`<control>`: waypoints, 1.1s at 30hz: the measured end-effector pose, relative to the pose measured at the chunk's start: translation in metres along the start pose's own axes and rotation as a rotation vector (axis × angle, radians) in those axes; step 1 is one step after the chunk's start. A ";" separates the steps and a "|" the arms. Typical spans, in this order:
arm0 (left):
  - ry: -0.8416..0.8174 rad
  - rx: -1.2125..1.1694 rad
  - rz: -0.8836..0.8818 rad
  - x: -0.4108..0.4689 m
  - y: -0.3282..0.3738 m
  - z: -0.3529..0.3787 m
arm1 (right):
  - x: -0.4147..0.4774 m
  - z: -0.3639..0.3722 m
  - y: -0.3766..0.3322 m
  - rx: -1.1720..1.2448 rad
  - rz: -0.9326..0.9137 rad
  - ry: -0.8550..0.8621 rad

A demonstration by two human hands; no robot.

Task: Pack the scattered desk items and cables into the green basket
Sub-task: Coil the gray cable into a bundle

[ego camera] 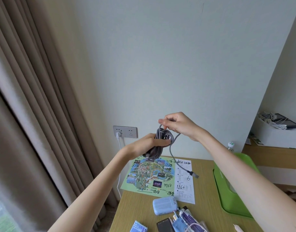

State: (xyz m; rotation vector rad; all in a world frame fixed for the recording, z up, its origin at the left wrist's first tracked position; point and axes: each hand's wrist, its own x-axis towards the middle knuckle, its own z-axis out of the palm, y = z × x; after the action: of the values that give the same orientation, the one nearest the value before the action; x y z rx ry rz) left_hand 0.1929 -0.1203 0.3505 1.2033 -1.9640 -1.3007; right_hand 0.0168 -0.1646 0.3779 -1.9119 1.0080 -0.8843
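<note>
left hand [142, 145]: bare | right hand [180, 125]: bare | forearms [102, 178]: bare to frame edge

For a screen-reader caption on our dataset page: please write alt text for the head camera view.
Two bare hands hold a grey braided cable above a wooden desk: the left hand grips the coil, the right hand pinches a loop, and the plug end dangles. Below lie a printed map, a light blue case and a green plastic basket.
</note>
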 end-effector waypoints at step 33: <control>0.628 -0.359 0.100 0.017 0.006 0.008 | -0.017 0.031 0.017 0.138 0.147 -0.132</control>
State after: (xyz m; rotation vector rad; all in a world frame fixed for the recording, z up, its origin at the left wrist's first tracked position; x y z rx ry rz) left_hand 0.1761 -0.1306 0.3519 1.1360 -1.2648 -1.0034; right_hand 0.0296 -0.1468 0.3453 -1.7334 0.9687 -0.7151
